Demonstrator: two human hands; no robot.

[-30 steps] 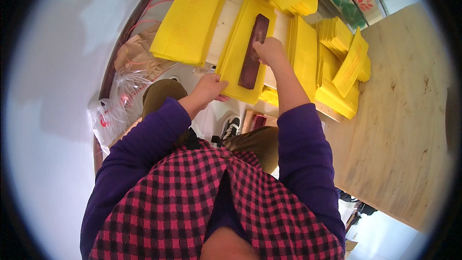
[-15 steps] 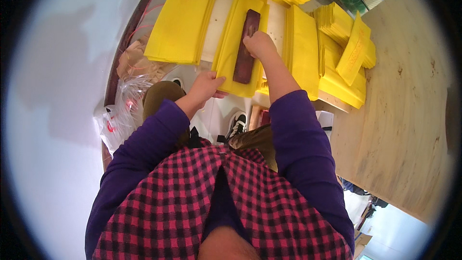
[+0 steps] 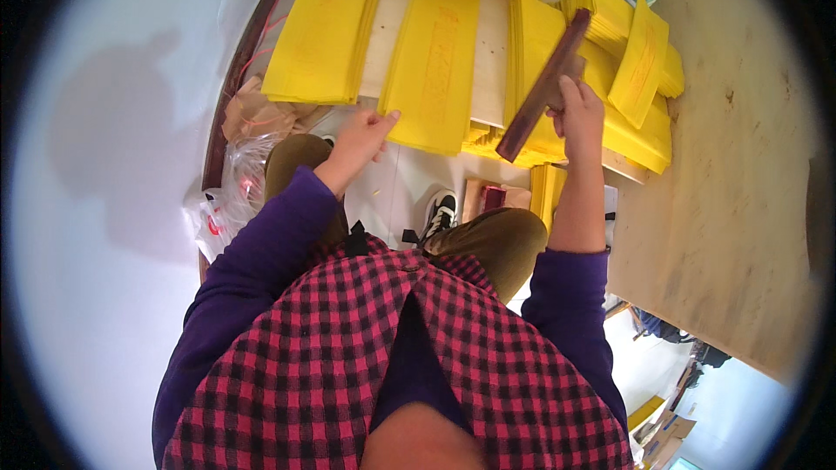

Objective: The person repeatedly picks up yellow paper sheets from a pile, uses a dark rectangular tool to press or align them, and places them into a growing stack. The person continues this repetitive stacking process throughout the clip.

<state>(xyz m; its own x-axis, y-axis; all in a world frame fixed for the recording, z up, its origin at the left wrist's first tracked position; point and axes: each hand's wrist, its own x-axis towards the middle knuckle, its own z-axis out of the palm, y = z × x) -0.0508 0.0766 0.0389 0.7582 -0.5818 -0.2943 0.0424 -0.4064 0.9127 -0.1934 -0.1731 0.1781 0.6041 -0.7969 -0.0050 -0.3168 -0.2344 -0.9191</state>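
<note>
"Gripping something, is it, that right hand (image 3: 576, 117)?"

"Yes — its fingers close round the grip of a long, dark red-brown block (image 3: 538, 97), which slants across the view in front of the right stack (image 3: 531, 35) of yellow sheets."

"Does the block touch any paper?"

"It looks raised, though from overhead I can't be sure. It is apart from the middle stack (image 3: 435, 52), off to that stack's right."

"And the left hand (image 3: 357, 141)?"

"At the near left corner of the middle stack, with the thumb against the edge. I can't tell whether the fingers pinch the sheets or merely rest there. The two hands are well apart."

"What shows on the middle stack?"

"Red marking on its top sheet, running lengthwise. The left stack (image 3: 322, 30) has some too — much fainter."

"How does the rest lie?"

"Strips of the pale wooden surface (image 3: 492, 52) show between the stacks. Further right, a loose sheet (image 3: 640, 65) with red marking leans against a fanned pile (image 3: 614, 17), near a broad wooden board (image 3: 723, 139). Lower down, a black-and-white shoe (image 3: 441, 211) is near a light brown box (image 3: 472, 200) with dark red inside. At the left, brown paper (image 3: 257, 113) lies by a clear plastic bag (image 3: 244, 183)."
</note>
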